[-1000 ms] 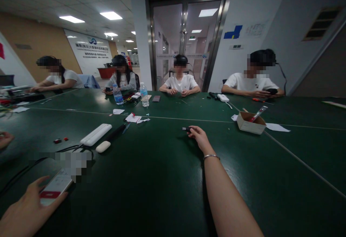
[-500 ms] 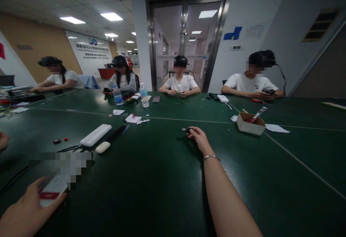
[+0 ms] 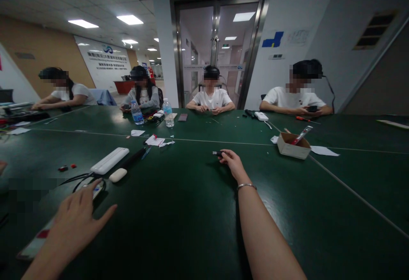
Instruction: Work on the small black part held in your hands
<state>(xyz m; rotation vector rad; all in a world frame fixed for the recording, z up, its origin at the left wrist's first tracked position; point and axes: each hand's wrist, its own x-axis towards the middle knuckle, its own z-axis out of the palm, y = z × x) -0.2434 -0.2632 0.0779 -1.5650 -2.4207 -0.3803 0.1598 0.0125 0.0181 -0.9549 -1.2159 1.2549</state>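
My right hand (image 3: pixel 233 161) is stretched out over the green table, its fingers pinched on a small black USB flash drive (image 3: pixel 217 154) whose metal plug points left. My left hand (image 3: pixel 78 218) is open, thumb spread and fingers reaching forward. A phone (image 3: pixel 35 246) with a red band on its screen lies by the left wrist, partly hidden under it. Beyond the left fingertips is a small device (image 3: pixel 98 190) with a black cable; the fingers cover part of it. A white oval case (image 3: pixel 118 175) and a long white block (image 3: pixel 110 161) lie just past it.
A small cardboard box (image 3: pixel 294 151) with a tool in it stands to the right. Plastic bottles (image 3: pixel 168 114), paper scraps (image 3: pixel 155 140) and a red screwdriver (image 3: pixel 302 118) lie farther off. Several people in headsets sit across the table (image 3: pixel 191 186).
My left hand has let go of the phone and moved forward and right, fingers opening toward the cabled device. My right hand keeps the flash drive. The view has shifted slightly.
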